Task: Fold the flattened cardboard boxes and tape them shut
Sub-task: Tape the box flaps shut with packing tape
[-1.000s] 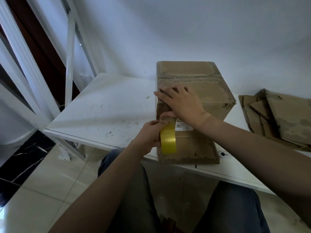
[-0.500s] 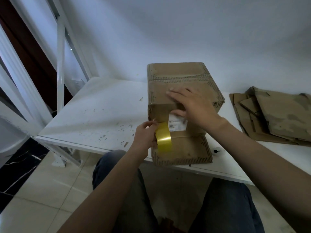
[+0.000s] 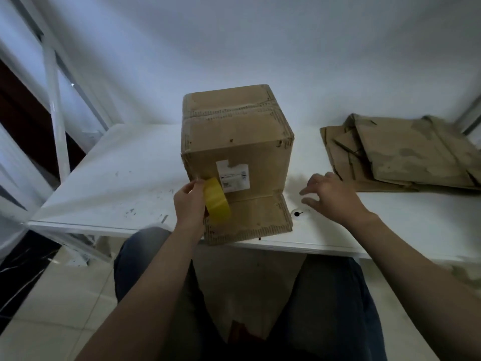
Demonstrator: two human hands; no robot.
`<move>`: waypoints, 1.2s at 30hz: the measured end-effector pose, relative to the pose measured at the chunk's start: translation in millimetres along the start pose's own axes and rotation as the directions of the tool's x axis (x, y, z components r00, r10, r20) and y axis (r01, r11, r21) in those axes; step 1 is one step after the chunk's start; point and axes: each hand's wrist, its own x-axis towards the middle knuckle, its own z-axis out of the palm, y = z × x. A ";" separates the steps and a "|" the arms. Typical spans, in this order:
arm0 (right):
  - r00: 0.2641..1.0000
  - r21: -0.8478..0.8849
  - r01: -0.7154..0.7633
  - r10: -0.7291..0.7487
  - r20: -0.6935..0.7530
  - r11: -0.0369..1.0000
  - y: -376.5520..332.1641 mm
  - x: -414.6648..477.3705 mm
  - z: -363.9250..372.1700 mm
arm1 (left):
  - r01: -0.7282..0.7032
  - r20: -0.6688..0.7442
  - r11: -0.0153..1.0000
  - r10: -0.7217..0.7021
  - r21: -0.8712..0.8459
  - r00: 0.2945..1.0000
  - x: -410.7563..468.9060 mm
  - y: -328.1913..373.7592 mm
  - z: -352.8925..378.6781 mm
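Taping looks to be the step in hand. The left hand [image 3: 188, 204] grips the yellow tape roll [image 3: 217, 201], fingers curled round its rim, and holds it against the near face of the cardboard box [image 3: 234, 136], down at about seven o'clock on that face, just left of a white label [image 3: 233, 175]. The box stands upright in the middle of the white table [image 3: 117, 178], its top flaps folded down. One bottom flap [image 3: 250, 220] lies flat on the table toward the person, at the box's six o'clock, reaching the table edge.

The right hand [image 3: 330, 196] hangs just over the table at the box's four o'clock, fingers spread and loose, grasping nothing and apart from the cardboard. Further off, at two o'clock, a stack of flattened boxes [image 3: 406, 155] waits on the table, so I'd say the job is not far along.

Whether a strip already runs from the roll onto the box I cannot make out. Next, I reckon, the free hand needs to come to the box and steady it while the roll is drawn along a seam.
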 end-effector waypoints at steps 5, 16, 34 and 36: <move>0.968 0.052 -0.075 0.061 0.243 0.996 2.1 -4.3 25.8 | -0.002 -0.033 0.999 0.000 -0.053 0.999 -8.7 2.8 7.3; 0.934 0.191 -0.305 0.254 0.251 0.933 17.2 -16.6 34.2 | 0.005 -0.036 0.998 -0.007 -0.067 0.999 -15.7 3.6 8.2; 0.966 0.397 0.256 -0.247 -0.077 0.881 -147.3 82.2 -71.6 | 0.063 0.106 0.988 -0.048 -0.140 0.993 -8.2 1.1 -10.4; 0.945 0.334 0.327 -0.311 -0.102 0.884 -164.7 94.3 -68.7 | 0.061 0.133 0.986 -0.040 -0.154 0.990 -8.5 1.1 -13.6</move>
